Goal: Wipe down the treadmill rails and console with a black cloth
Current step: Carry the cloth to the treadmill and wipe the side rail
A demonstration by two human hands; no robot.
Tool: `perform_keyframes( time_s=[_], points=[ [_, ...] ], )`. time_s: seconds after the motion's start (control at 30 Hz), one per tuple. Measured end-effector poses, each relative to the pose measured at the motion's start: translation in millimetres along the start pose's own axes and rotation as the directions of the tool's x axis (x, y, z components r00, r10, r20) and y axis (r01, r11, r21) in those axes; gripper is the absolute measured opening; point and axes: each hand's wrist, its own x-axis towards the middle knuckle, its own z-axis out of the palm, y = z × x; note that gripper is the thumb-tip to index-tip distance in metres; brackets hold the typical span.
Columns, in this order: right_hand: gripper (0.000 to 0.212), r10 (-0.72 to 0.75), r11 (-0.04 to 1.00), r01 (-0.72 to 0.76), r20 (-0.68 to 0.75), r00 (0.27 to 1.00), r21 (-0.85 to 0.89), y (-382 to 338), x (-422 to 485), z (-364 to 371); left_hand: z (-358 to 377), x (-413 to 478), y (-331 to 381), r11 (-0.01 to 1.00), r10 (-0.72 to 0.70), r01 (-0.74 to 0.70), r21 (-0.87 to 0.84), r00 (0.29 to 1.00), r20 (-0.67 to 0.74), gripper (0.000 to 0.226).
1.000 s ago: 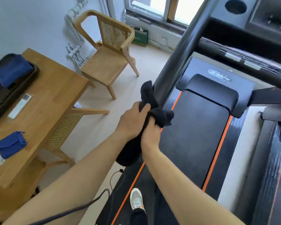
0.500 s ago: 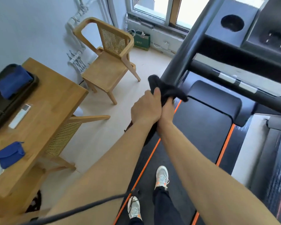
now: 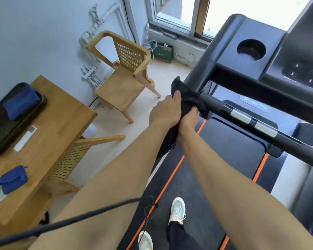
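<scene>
**Wiping the corner where the rail meets the crossbar**

Head view: both my hands are on the black cloth (image 3: 190, 99). It is bunched against the treadmill where the left upright rail (image 3: 211, 56) meets the crossbar (image 3: 222, 109), just below the console's (image 3: 278, 56) near left corner. My left hand (image 3: 165, 112) wraps the wad from the outer side. Its thumb lies along the top, and the other fingers curl behind the fabric, out of my sight. My right hand (image 3: 188, 120) grips from underneath. Its fingers are buried in the cloth, so I cannot tell how they lie, only that they close on it. A loose tail hangs between my wrists.

To do this well, I judge the cloth should go right round the joint rather than dab one face, since dirt likely collects in that angle. The tail should be gathered in so it does not drag. From there, one firm, even pull along the crossbar, over its silver grip plates (image 3: 240, 116), seems better than short scrubs. The console top and its cup holder (image 3: 251, 49) I reckon are yet to do.

To my left, the wooden table (image 3: 61, 120) carries a tray (image 3: 0, 127) at its far edge.
</scene>
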Motion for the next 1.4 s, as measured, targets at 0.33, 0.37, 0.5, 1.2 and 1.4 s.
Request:
perform_keyframes(
  time_s=[0.33,0.37,0.5,1.2,1.4],
  points=[
    [0.091,-0.028,0.97,0.028,0.002,1.0,-0.24,27.7,-56.7,0.7,-12.8,-23.2,-44.2,0.937,-0.249,0.274,-0.219,0.959,0.136,0.053],
    [0.095,-0.047,0.969,0.039,-0.029,0.998,-0.243,15.8,-44.4,6.2,-10.8,-8.4,-40.7,0.916,-0.258,0.296,-0.271,0.951,0.168,0.053],
    [0.093,-0.086,0.974,0.071,-0.061,0.994,-0.214,-5.8,-14.9,13.4,-8.9,32.6,-21.6,0.831,-0.142,0.271,-0.486,0.948,0.287,0.046],
    [0.031,-0.506,0.604,0.462,0.135,0.852,-0.649,-46.4,-78.9,-4.6,-5.8,45.8,1.7,0.994,0.113,-0.113,-0.007,0.983,0.148,0.018],
    [0.043,-0.529,0.004,0.637,0.539,0.655,-0.771,-74.5,-5.1,7.9,-8.2,75.7,30.5,0.926,-0.093,0.164,-0.341,0.973,0.213,0.031]
  ],
)
